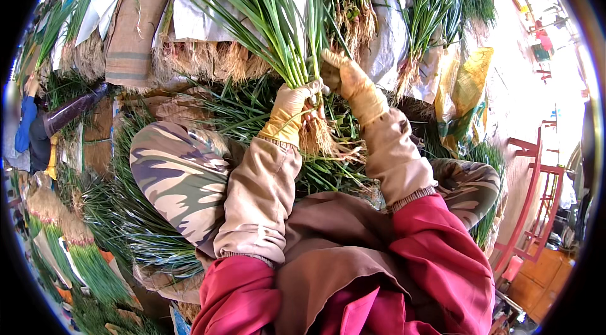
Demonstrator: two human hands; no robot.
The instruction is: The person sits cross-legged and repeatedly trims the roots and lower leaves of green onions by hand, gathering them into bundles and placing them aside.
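Note:
My left hand (pixel 294 100), in a pale glove with a yellow cuff, grips a bunch of long-leaved green plants (pixel 272 27) that look like garlic chives. The leaves fan out upward and away from me. Below the fist hang the bunch's pale brown roots (pixel 316 136). Just right of the bunch is my right hand (pixel 348 74), also gloved, near a few upright leaves (pixel 314 17). Its inner fingers are partly hidden, so whether it pinches a leaf cannot be told. Loose green leaves (pixel 331 174) and stringy roots lie between my legs.
Rooted bunches (pixel 213 58) line the far side, partly under white sheets (pixel 201 8) and a brown cloth (pixel 128 41). More cut greens (pixel 156 240) lie at left. Another person's blue sleeve (pixel 24 124) shows at far left. A red metal frame (pixel 532 193) stands at right.

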